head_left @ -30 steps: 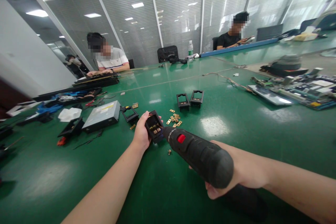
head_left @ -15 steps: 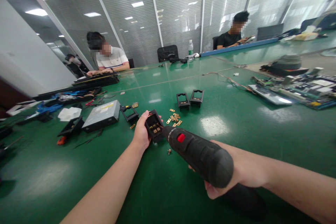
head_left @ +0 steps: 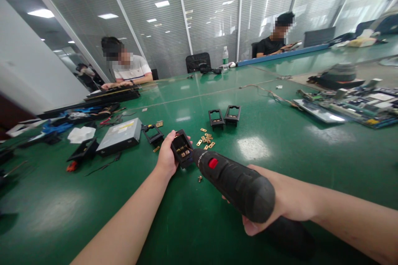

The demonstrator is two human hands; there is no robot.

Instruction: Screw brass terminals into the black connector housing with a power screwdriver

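- The left hand [head_left: 167, 156] grips a small black housing [head_left: 182, 149], thumb over its near-left edge and fingers wrapped behind it; the housing is tilted with its open face toward the camera and brass contacts showing inside.
- The right hand [head_left: 281, 203] is closed around the grip of a black power screwdriver [head_left: 234, 183] with a red switch; its nose meets the housing's lower right corner, though the bit tip appears hidden, so exact contact cannot be confirmed.
- Loose brass plates [head_left: 205, 138] lie on the green table [head_left: 280, 149] just beyond the housing.
- Two empty black frames [head_left: 224, 116] stand farther beyond the housing, side by side.
- A grey optical drive [head_left: 120, 136] lies left of the housing, with another black frame [head_left: 153, 133] between them.
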